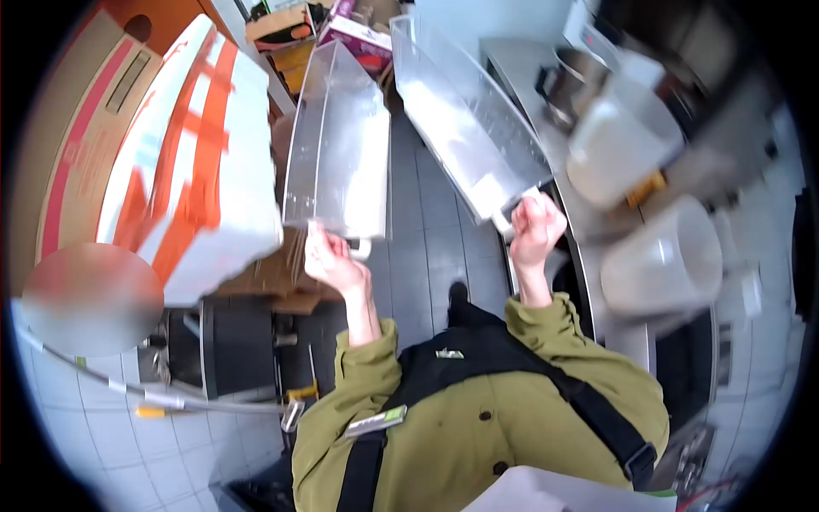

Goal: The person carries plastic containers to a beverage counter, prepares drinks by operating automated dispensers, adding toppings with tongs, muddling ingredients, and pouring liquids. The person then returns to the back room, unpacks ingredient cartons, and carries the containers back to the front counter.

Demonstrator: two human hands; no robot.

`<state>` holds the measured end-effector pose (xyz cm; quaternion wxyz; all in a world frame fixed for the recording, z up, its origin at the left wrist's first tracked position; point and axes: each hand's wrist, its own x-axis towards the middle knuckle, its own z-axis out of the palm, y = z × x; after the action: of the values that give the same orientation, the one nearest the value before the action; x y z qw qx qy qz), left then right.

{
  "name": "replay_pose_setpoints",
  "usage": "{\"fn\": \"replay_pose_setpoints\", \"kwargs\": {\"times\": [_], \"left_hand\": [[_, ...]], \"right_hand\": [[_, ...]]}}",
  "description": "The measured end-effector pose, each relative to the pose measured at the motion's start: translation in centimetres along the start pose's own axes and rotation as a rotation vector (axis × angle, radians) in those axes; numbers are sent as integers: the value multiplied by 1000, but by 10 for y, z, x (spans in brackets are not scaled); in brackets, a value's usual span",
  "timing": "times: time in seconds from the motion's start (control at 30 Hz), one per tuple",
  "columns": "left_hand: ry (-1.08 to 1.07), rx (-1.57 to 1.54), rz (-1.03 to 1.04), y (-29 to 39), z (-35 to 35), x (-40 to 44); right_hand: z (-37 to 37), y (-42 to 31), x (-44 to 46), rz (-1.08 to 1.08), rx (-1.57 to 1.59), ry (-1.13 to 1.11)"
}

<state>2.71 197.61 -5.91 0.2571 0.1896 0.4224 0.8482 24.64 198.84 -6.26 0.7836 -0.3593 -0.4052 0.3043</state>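
My left hand point(335, 263) is closed around the white handle at the near end of a long clear plastic bin point(345, 149). A second bin point(465, 115) of the same clear plastic is held out by my right hand point(537, 229), with my fingers wrapped round its handle. Both bins are raised in front of me and point away, their far ends apart. The left one has a lengthwise edge or divider showing; I see nothing inside either that I can make out.
At left stands a white foam box point(247, 154) with orange tape, beside a cardboard box point(94, 128). A metal counter point(589, 256) on the right bears translucent tubs point(661, 256) and a metal pitcher point(573, 85). More cartons point(358, 38) are stacked ahead. Grey tiled floor point(418, 247) runs between.
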Motion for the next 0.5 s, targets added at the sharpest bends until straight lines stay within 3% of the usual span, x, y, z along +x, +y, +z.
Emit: {"fn": "replay_pose_setpoints", "kwargs": {"times": [0.23,0.5], "left_hand": [[87,-54,98,-103,163,194],[199,-50,179,-220,259,397]], "right_hand": [[147,147,205,89,120,-74],[300,330,351,87,167,-230]]}}
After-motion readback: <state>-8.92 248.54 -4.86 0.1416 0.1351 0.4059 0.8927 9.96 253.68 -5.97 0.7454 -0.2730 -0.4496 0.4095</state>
